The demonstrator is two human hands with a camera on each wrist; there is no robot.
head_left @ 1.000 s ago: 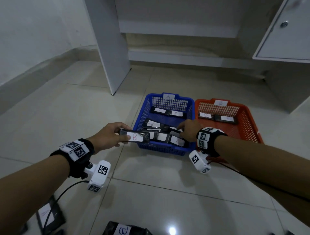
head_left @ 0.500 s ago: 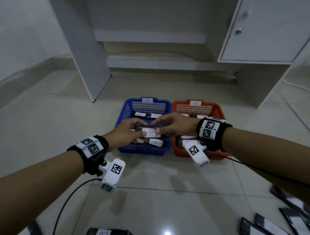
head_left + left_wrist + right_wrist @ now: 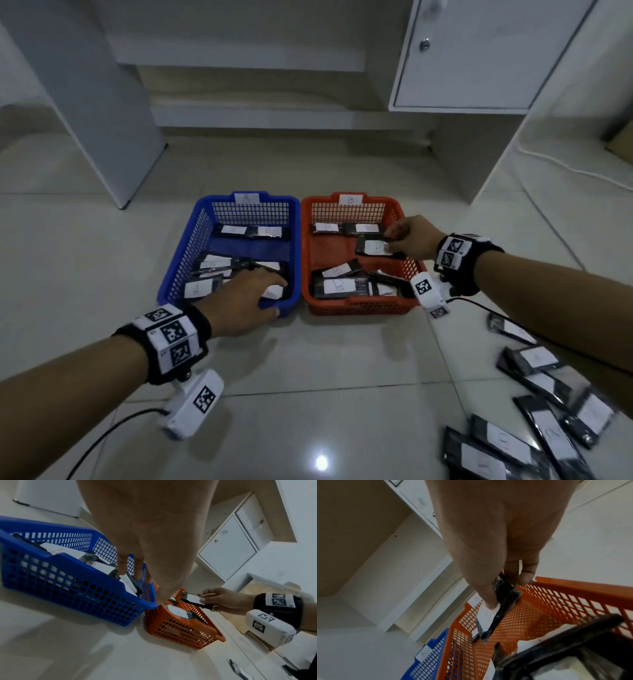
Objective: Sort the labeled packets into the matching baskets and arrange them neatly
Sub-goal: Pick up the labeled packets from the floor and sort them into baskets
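A blue basket (image 3: pixel 185 263) labelled A and an orange basket (image 3: pixel 359 305) labelled B stand side by side on the floor, each holding several black packets with white labels. My right hand (image 3: pixel 407 233) pinches a black packet marked B (image 3: pixel 373 247) by its right end, above the back right of the orange basket. The left wrist view shows that B packet (image 3: pixel 193 599) held level in the right hand (image 3: pixel 221 600). My left hand (image 3: pixel 260 294) reaches into the blue basket's front right corner. Its fingers (image 3: pixel 122 566) lie fairly straight on the A packets, the thumb by the front rim.
Several loose labelled packets (image 3: pixel 548 411) lie scattered on the tiles at the lower right. A white cabinet (image 3: pixel 479 51) and a white upright panel (image 3: pixel 85 102) stand behind the baskets. A white cable (image 3: pixel 565 168) runs along the floor at the far right.
The B packet went from my left hand to my right hand, which carried it rightwards over the orange basket. My left hand dropped into the blue basket.
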